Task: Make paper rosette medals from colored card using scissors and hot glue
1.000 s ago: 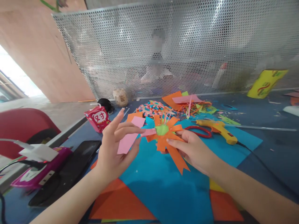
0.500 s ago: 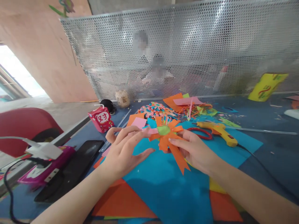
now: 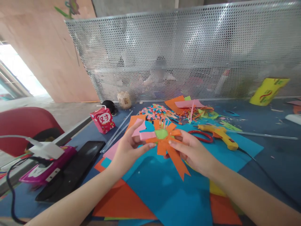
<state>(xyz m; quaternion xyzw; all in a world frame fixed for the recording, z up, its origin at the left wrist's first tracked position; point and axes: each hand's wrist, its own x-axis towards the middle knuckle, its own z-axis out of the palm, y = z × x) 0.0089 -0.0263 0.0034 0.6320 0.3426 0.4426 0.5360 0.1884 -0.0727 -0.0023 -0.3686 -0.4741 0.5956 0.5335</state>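
Note:
An orange paper flower [image 3: 164, 147] with a green centre, a pink strip [image 3: 147, 136] and a notched orange tail is held up above blue paper sheets [image 3: 164, 191]. My right hand [image 3: 192, 149] is closed on its right side, with the thumb in front and the other fingers behind. My left hand [image 3: 131, 146] grips the left edge, thumb on an orange petal below the pink strip; its other fingers are partly hidden behind. Beyond the flower lies a pile of small multicoloured paper flowers [image 3: 158, 111]. Right of my right hand are red-handled scissors [image 3: 203, 137] and a yellow glue gun [image 3: 221, 133].
At left lie a black phone [image 3: 75, 169], a purple power strip [image 3: 44, 169] and a red drink carton [image 3: 102, 120]. Clear glue sticks [image 3: 117, 133] lie near the carton. Paper scraps [image 3: 199, 111] are heaped before a perforated metal screen [image 3: 188, 47], with people behind it.
My left hand has gone from spread fingers at the pink strip to gripping the flower's left edge. The flower has shifted slightly left, and my right hand keeps its hold.

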